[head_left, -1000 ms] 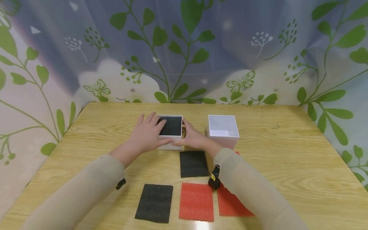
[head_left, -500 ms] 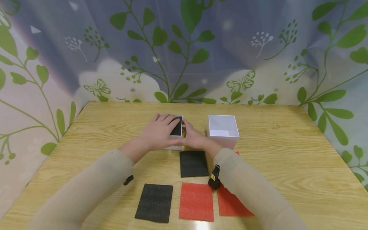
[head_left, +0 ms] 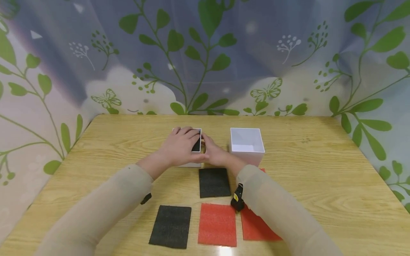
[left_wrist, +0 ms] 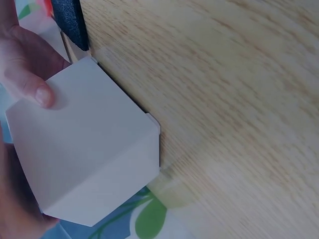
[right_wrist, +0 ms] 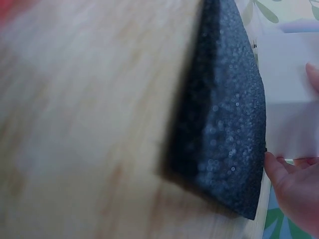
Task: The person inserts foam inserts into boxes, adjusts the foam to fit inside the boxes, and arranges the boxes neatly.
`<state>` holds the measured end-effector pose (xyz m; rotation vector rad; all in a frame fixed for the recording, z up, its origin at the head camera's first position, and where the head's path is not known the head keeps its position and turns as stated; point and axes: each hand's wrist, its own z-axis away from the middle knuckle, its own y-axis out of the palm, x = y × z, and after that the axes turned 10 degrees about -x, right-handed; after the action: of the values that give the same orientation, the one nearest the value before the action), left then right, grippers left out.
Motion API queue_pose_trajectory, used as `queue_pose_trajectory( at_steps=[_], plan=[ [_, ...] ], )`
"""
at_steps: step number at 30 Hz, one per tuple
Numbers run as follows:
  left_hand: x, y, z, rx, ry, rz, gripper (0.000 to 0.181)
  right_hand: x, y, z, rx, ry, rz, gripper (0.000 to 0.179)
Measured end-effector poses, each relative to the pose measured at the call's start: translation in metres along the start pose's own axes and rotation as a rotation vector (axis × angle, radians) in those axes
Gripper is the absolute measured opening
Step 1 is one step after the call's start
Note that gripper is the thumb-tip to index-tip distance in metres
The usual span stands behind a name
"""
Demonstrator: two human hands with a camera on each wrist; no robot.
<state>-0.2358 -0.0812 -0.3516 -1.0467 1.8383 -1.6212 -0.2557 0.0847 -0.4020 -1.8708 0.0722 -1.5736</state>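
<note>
A white box [left_wrist: 89,134] stands left of centre on the table, its top mostly covered by my left hand [head_left: 179,146] in the head view. The left fingers lie spread over the black sheet [head_left: 196,143] inside the box, and the left thumb points right across the front. My right hand [head_left: 216,152] holds the box's right side. Its fingers reach behind the near corner, partly hidden. Just in front lies a black square sheet [head_left: 214,182]; in the right wrist view this dark sheet [right_wrist: 227,114] looms close to the camera.
A second white box [head_left: 247,156], open at the top, stands to the right. Nearer me are another black sheet [head_left: 171,227], a red sheet [head_left: 217,224] and a second red sheet [head_left: 256,225] partly under my right sleeve. A patterned curtain [head_left: 205,71] hangs behind the wooden table [head_left: 320,170].
My left hand has moved right over the box, covering more of the black sheet inside, and its thumb now meets the right hand. The right hand keeps its hold. The head view shifts slightly.
</note>
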Motion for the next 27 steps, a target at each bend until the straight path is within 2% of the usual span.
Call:
queue_pose_trajectory(
  at_steps=[3, 5, 7, 11, 14, 17, 20, 27],
  plan=[
    [-0.001, -0.001, 0.001, 0.019, 0.011, -0.013, 0.090, -0.001, 0.001, -0.001, -0.007, -0.004, 0.003, 0.096],
    [-0.002, -0.002, 0.003, -0.008, 0.030, -0.009, 0.088, -0.002, 0.001, -0.001, -0.014, -0.003, -0.001, 0.095],
    [-0.002, -0.002, 0.007, -0.089, 0.059, 0.012, 0.080, -0.002, 0.002, -0.002, -0.021, 0.004, -0.015, 0.094],
    [-0.001, 0.000, 0.019, -0.293, 0.140, 0.073, 0.053, -0.002, 0.004, -0.003, -0.044, 0.026, -0.045, 0.090],
    [0.000, 0.003, 0.026, -0.366, 0.183, 0.096, 0.044, -0.002, 0.005, -0.004, -0.070, 0.050, -0.035, 0.089],
    [-0.001, 0.005, 0.029, -0.385, 0.191, 0.107, 0.043, -0.001, 0.005, -0.004, -0.080, 0.064, -0.010, 0.090],
    [-0.001, 0.006, 0.029, -0.386, 0.172, 0.120, 0.043, 0.000, 0.004, -0.004, -0.067, 0.065, 0.006, 0.091],
    [-0.002, 0.000, 0.023, -0.265, 0.077, 0.187, 0.043, 0.000, 0.005, -0.003, -0.051, 0.063, -0.022, 0.090]
  ],
)
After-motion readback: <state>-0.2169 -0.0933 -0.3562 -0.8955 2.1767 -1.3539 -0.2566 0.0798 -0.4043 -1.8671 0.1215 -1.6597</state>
